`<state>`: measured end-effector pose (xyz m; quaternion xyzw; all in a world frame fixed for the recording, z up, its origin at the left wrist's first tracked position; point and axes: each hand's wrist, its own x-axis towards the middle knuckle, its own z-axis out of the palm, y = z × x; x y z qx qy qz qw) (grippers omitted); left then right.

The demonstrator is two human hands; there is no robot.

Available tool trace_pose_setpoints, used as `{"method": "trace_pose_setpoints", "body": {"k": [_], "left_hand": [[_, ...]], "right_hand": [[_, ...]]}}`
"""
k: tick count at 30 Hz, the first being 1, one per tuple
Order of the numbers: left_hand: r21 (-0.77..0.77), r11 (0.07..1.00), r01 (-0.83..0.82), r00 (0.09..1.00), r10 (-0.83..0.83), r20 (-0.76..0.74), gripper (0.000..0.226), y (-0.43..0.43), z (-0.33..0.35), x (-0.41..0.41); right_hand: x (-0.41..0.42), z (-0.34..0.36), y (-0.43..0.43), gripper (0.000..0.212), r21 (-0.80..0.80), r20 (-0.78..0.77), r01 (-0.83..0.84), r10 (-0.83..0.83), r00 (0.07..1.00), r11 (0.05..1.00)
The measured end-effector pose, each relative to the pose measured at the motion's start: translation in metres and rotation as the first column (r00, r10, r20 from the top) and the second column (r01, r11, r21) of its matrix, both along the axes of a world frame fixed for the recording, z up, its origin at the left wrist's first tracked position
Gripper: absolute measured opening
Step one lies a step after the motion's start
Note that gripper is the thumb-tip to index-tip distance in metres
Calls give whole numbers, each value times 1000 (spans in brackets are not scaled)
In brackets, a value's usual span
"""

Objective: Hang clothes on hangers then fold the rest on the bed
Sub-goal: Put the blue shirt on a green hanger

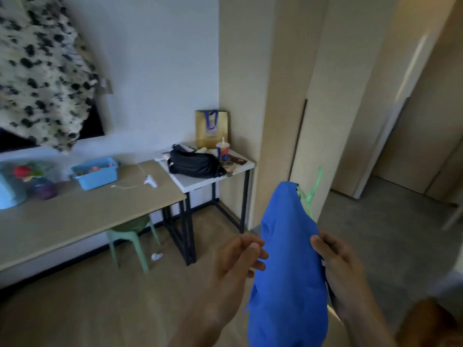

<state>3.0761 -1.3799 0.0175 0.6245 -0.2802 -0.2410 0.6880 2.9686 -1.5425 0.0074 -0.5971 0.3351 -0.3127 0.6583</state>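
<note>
A blue garment (285, 251) hangs on a pale green hanger (312, 194), whose hook sticks up past the cloth's top right. My right hand (338, 269) grips the garment's right edge, thumb on the front of the cloth. At the garment's left edge is my left hand (238, 259), its fingers loosely bent and the fingertips touching the cloth. A spotted black-and-white garment (42, 71) hangs at the upper left against the wall.
A long wooden desk (82, 216) carries a blue bin (96, 172) and a cable. A small white table (208, 179) holds a black bag (195, 165), a cup and a gold gift bag. A green stool (132, 236) stands under the desk. Wardrobe panels and a doorway are at the right.
</note>
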Motion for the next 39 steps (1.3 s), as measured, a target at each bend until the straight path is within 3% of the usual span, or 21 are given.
{"method": "trace_pose_setpoints", "body": {"k": [7, 16, 29, 39], "left_hand": [[54, 959, 277, 960, -278, 20, 39, -127, 10, 86], [63, 840, 539, 842, -540, -4, 43, -338, 0, 118], [56, 751, 658, 752, -659, 9, 38, -669, 23, 109], [23, 760, 649, 760, -648, -38, 37, -960, 4, 119]], "right_hand": [[45, 17, -85, 22, -49, 6, 177, -176, 984, 983], [55, 10, -254, 24, -133, 48, 312, -308, 950, 941], [46, 31, -569, 22, -219, -82, 346, -371, 925, 912], [51, 40, -849, 24, -290, -225, 324, -393, 892, 901]]}}
